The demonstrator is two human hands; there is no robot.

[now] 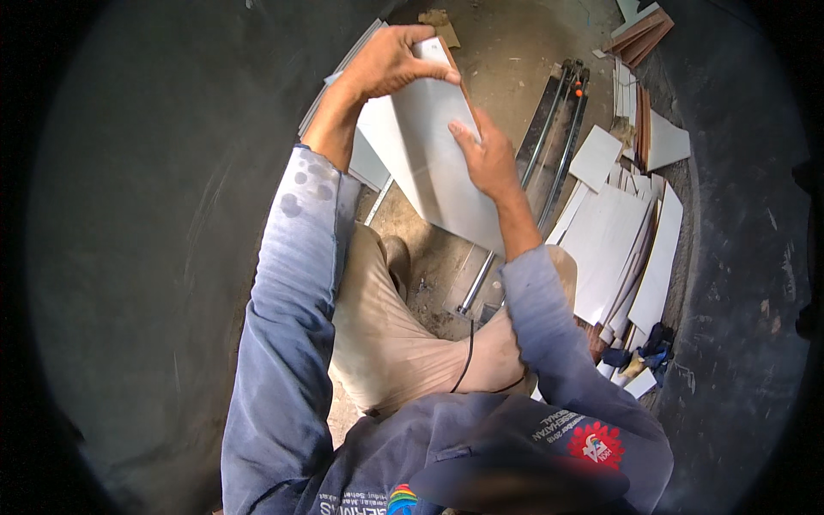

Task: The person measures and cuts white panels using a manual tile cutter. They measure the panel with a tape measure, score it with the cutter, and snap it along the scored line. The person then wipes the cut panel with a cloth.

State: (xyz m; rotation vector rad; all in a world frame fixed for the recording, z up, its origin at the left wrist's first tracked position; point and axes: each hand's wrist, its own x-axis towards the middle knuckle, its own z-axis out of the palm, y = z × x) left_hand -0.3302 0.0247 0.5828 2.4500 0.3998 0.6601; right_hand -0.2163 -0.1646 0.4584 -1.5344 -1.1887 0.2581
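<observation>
A white tile (pixel 433 146) with a reddish-brown edge is raised in front of me, tilted, between both hands. My left hand (pixel 390 64) grips its far end, the thumb lying along the white face and the fingers behind, mostly hidden. Lower down, my right hand (pixel 489 163) clasps the right edge, its thumb also on the face. Partly behind the left forearm, more white tiles (pixel 367 154) lean in a stack. To the right of the held tile, a tile cutter (pixel 549 137) with two metal rails rests on the floor, its near part passing beneath the tile.
Piles of cut white tiles (pixel 605 245) lie along the right side. Reddish-backed tile pieces (pixel 639 39) sit at the far right. Dark blue cloth or gloves (pixel 652 348) lie by the near end of the piles. My knees flank the cutter's near end.
</observation>
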